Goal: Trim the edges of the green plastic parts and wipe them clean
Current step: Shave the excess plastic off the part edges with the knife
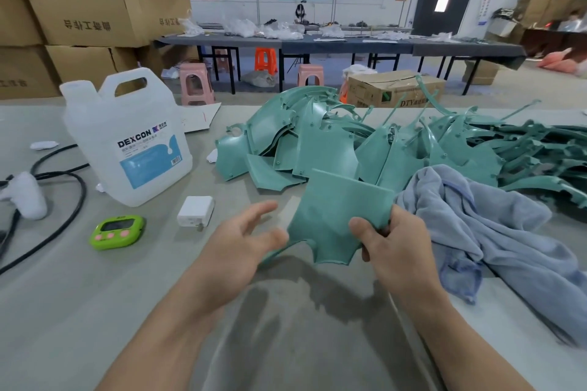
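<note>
**One green part in my grip, the rest heaped behind**

I am holding a flat, matte green part (pixel 336 209) tilted above the table (pixel 95 295). My right grip (pixel 390 251) is pinching its right edge, and its notched lower edge is facing me. The pile of green parts (pixel 317 143) is lying just beyond, curved panels overlapping. The blue-grey cloth (pixel 476 225) is lying crumpled at the right, touching the pile.

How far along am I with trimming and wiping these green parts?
Done: nothing shows as finished; no separate cleaned stack can be told apart. In hand: your right hand grips one green part, with the left hand open beside its edge. Left: the pile of green parts behind it looks untouched, the blue cloth lies unused, and no trimming tool is in view.
</note>
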The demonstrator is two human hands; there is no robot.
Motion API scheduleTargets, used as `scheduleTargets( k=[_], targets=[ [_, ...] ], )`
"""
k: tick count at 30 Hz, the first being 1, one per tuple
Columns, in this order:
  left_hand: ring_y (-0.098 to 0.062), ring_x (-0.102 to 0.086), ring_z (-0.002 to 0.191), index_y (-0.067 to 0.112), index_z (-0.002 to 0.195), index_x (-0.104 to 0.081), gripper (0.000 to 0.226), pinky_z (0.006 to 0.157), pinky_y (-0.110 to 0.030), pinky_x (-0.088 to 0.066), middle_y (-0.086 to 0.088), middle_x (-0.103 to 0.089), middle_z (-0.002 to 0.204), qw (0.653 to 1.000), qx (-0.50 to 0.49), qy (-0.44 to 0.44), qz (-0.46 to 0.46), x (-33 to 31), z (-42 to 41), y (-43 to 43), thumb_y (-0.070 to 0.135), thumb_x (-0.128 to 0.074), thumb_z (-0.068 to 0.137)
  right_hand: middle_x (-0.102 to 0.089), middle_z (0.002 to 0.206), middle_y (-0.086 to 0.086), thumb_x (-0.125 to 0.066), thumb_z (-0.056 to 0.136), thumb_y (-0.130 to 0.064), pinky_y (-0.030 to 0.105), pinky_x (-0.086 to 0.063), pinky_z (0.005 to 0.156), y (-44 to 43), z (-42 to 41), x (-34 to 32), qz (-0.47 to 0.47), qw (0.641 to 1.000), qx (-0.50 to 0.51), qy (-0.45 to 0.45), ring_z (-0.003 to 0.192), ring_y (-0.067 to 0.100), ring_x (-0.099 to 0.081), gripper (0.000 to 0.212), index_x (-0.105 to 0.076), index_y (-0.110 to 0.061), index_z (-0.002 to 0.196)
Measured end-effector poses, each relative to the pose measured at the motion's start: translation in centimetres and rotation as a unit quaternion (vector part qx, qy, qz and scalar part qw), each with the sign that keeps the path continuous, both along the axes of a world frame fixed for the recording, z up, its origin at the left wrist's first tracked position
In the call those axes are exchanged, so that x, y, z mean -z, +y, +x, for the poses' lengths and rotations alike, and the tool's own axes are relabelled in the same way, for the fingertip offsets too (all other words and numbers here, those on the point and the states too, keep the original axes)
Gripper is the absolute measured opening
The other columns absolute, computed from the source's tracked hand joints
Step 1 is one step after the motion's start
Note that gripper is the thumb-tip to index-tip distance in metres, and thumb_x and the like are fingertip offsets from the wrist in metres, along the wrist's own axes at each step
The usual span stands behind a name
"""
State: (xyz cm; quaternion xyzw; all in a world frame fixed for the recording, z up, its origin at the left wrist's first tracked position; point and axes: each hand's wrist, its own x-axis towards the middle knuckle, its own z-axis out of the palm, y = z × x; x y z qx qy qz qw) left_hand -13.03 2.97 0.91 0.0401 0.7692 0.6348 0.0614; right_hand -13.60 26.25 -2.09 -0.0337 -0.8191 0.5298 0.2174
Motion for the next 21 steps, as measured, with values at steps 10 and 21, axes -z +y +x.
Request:
scheduleTargets(
  k=[10,21],
  targets=[
    [-0.03,-0.07,0.107,0.008,0.118,-0.073,0.044,0.085,-0.036,-0.06,-0.02,-0.068,0.126,0.942,0.153,-0.166,0.248,3.4,-1.5,-0.5,-0.004,-0.067,0.076,-0.067,0.062,0.005,-0.069,0.094,-0.008,0.031,-0.046,0.051,-0.8,-0.4,0.2,-0.116,0.985,-0.102,-0.081,0.05,0.018,-0.056,0.007,-0.069,-0.01,0.087],
    [-0.033,-0.071,0.108,0.008,0.121,-0.068,0.036,0.091,-0.043,-0.06,-0.016,-0.074,0.116,0.954,-0.061,-0.123,0.267,5.2,-3.7,-0.9,0.0,-0.046,0.093,-0.045,0.153,0.011,-0.074,0.076,-0.056,0.045,-0.026,0.114,7.8,-0.9,-0.8,0.368,0.888,0.196,-0.193,0.14,0.031,-0.037,0.094,-0.032,-0.022,0.153]
  ],
)
